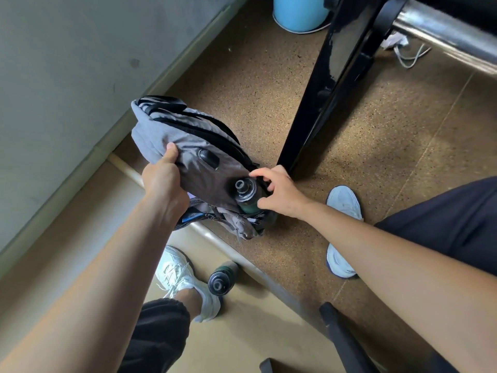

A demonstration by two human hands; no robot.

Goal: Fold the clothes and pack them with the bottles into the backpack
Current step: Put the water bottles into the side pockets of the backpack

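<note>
A grey backpack [172,130] stands on the floor against the wall, tilted toward me. My left hand [164,179] grips its near fabric edge with the thumb on top. A dark green bottle [246,195] with a black cap sits upright in the backpack's side pocket. My right hand [279,191] is around that bottle and the pocket edge, fingers curled at its far side. A second dark green bottle [222,278] lies on the floor between my shoes. No clothes show outside the bag; its inside is hidden.
A black table leg [328,90] rises just right of the backpack. A blue bin [298,12] stands at the far top. A floor ridge [129,170] runs diagonally under the bag. My white shoes [183,281] flank the loose bottle. A chair arm [341,337] sits at bottom right.
</note>
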